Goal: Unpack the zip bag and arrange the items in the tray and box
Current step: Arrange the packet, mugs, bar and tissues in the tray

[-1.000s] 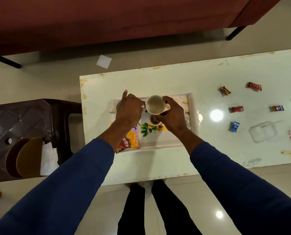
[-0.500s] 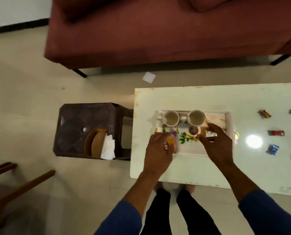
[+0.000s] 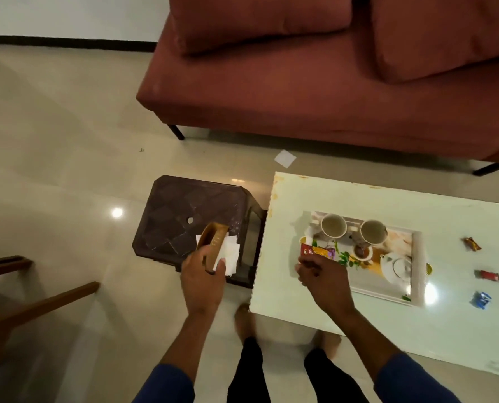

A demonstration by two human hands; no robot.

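A white floral tray (image 3: 388,289) lies on the white table (image 3: 344,199). At its far edge stand two pale cups (image 3: 333,225) (image 3: 373,231), with a small brown-filled cup (image 3: 362,251) in front of them. A red and yellow snack packet (image 3: 318,253) rests at the tray's left end. My right hand (image 3: 321,274) has its fingers curled on the packet's near edge. My left hand (image 3: 203,274) reaches left over the dark stool (image 3: 178,216) and grips an upright brown pouch (image 3: 213,242) beside white paper (image 3: 230,254).
Several wrapped candies (image 3: 472,244) (image 3: 489,275) (image 3: 480,299) lie on the table right of the tray. A red sofa (image 3: 300,82) stands beyond the table. Wooden chair legs (image 3: 39,301) cross the floor at the left. My feet are under the table's near edge.
My left hand let go of the snack packet and swung left to the stool, closing on the brown pouch. My right hand moved left across the tray to the packet. The view panned left.
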